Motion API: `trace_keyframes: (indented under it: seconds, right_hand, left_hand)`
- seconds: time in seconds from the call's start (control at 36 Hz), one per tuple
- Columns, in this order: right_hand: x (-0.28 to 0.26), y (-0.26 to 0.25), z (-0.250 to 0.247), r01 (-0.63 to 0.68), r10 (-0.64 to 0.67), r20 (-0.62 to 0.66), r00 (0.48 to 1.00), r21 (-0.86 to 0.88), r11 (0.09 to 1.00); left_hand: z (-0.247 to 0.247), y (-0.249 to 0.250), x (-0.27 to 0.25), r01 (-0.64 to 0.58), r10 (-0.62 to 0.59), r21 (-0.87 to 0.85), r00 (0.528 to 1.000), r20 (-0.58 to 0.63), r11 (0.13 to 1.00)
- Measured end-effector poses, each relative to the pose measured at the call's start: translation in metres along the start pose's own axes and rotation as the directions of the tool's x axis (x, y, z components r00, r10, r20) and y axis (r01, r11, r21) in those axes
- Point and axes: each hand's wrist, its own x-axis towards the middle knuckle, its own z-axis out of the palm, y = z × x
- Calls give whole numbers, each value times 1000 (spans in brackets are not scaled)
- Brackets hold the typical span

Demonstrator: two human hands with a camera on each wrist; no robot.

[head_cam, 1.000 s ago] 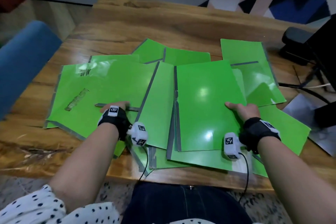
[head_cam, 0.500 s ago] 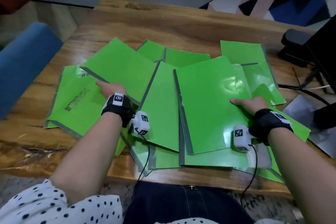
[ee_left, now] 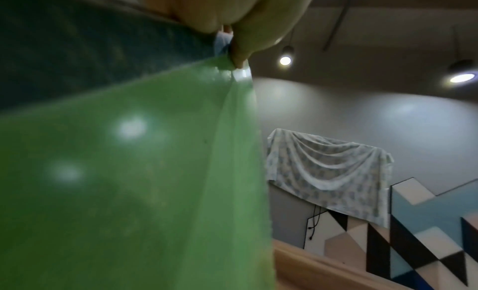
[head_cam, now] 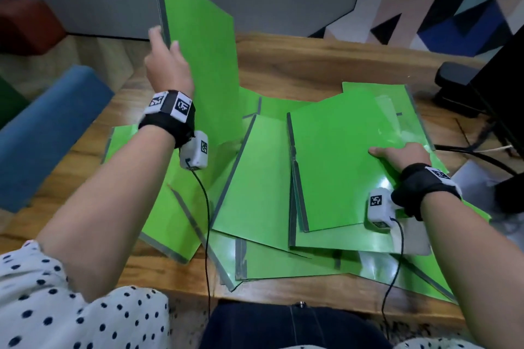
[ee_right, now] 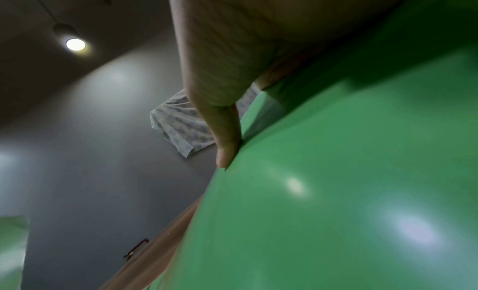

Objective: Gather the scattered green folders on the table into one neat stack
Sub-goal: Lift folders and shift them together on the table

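Left hand now pinching raised folder, right hand still gripping top folder

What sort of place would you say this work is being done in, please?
Probably an office or studio room: a wooden table strewn with green folders, a wall of coloured geometric panels, and hanging ceiling lamps.
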Motion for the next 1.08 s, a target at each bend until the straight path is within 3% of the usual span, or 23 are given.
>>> trace_keyframes:
  seconds: [0.08, 0.17, 0.25, 0.36, 0.47, 0.56, 0.61, 0.69, 0.86, 0.97, 1.03, 1.08]
  right_hand:
    - [1, 7, -7, -25, 26, -30, 999, 26, 999]
    - [1, 13, -10, -58, 60, -59, 996, 29, 998]
    - [3, 19, -10, -70, 69, -74, 995, -15, 997]
    - [-2, 28, -8, -70, 65, -49, 997, -103, 992]
    - [0, 40, -7, -81, 81, -4, 997, -148, 986]
    - [2, 47, -7, -97, 101, 18, 995, -165, 982]
    - [2, 50, -6, -108, 115, 26, 993, -172, 979]
    - [3, 52, -5, -129, 136, 28, 990, -178, 976]
    - [5, 53, -5, -129, 136, 30, 990, -171, 977]
    - [4, 54, -6, -119, 127, 36, 991, -161, 980]
    - [4, 55, -7, -108, 112, 24, 993, -143, 984]
    - [4, 54, -9, -92, 93, -2, 996, -116, 989]
  left_hand:
    - [3, 2, 11, -37, 38, -16, 998, 49, 999]
    - [13, -5, 14, -18, 25, -35, 972, 232, 999]
    - [32, -23, -4, 72, -69, 9, 896, 439, 997]
    - [60, -58, -62, 21, -177, 258, 780, 601, 966]
    - [76, -93, -104, 90, -328, 380, 708, 626, 921]
    - [75, -108, -113, 187, -451, 435, 606, 655, 881]
    - [73, -111, -117, 234, -499, 450, 542, 676, 862]
    - [70, -111, -118, 261, -532, 467, 494, 687, 845]
    - [67, -101, -115, 328, -562, 456, 497, 662, 827]
    - [63, -94, -114, 362, -602, 483, 439, 667, 798]
    - [58, -85, -110, 328, -607, 512, 410, 680, 794]
    - [52, -75, -102, 216, -590, 553, 395, 704, 805]
